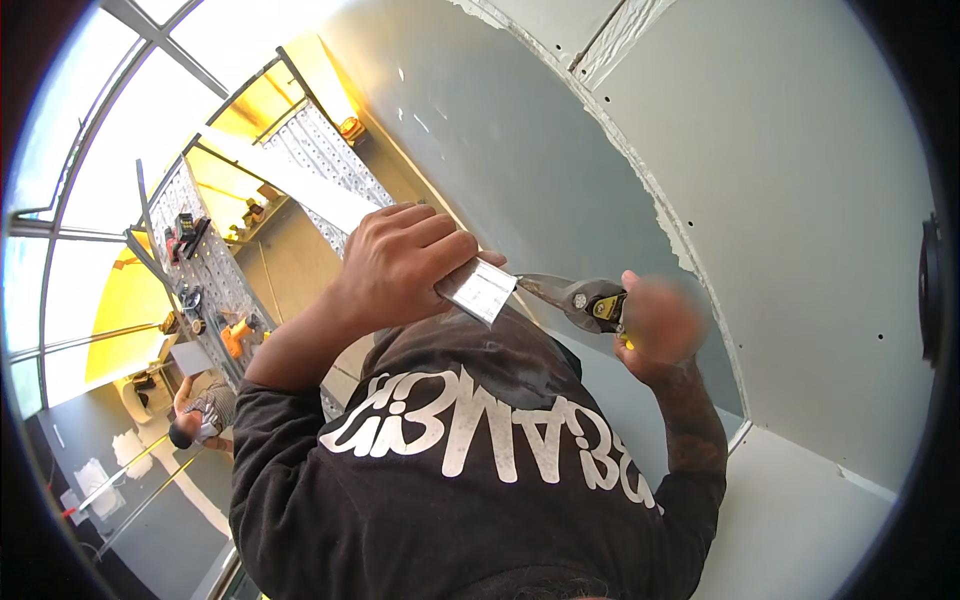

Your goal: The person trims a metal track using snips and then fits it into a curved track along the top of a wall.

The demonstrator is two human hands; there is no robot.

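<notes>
My left hand (pixel 405 262) is wrapped round a long, thin white metal strip (pixel 482 290). The strip's shiny near end sticks out past my fingers, while its far part runs up and left toward the scaffold. In my right hand (pixel 664 322), which looks smeared, are dark tin snips (pixel 572 300) with yellow on their handles. Their blade tips reach the corner of the strip's near end. Whether the blades are closed on the metal, I cannot tell. Both hands are in front of my chest.
Grey wallboard (pixel 810 220) with rough white joints rises close on the right. To the left stands a scaffold with perforated planks (pixel 205 250), carrying an orange drill (pixel 237 337) and several other tools. Farther down at the left, another person (pixel 208 412) is near a wall.
</notes>
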